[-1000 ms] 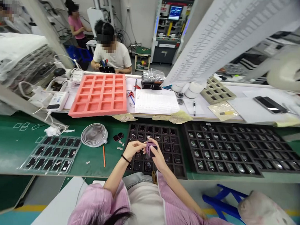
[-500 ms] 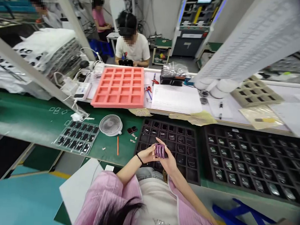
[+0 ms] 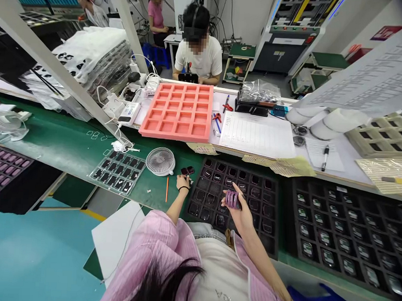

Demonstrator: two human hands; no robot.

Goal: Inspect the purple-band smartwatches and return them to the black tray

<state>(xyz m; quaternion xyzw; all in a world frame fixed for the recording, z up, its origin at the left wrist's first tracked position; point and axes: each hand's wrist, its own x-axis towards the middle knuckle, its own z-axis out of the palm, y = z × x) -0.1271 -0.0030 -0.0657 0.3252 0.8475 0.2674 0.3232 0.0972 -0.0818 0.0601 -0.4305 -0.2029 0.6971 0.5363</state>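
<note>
My right hand (image 3: 240,210) is closed around a short stack of purple, rounded-edge pieces (image 3: 232,199) with a dark end, held above the black compartment tray (image 3: 202,184). Dark, glossy watch-like parts sit in many of that tray's pockets. My left hand (image 3: 183,182) is down on the green bench, left of the tray, its fingers curled together over the spot where small pale pieces lie. What its fingertips grip is too small to make out. Just beyond them lie two dark glossy parts (image 3: 187,170).
A small white fan (image 3: 160,161), an orange stick (image 3: 167,189) and a clear tray of black pieces (image 3: 118,171) lie to the left. A pink foam tray (image 3: 177,134) stands on the shelf ahead. Another black tray (image 3: 344,219) is on the right. A co-worker (image 3: 198,57) sits opposite.
My left hand has let go of the purple stack and moved left to the small pieces on the bench. My right hand keeps the stack. The view has shifted left.
</note>
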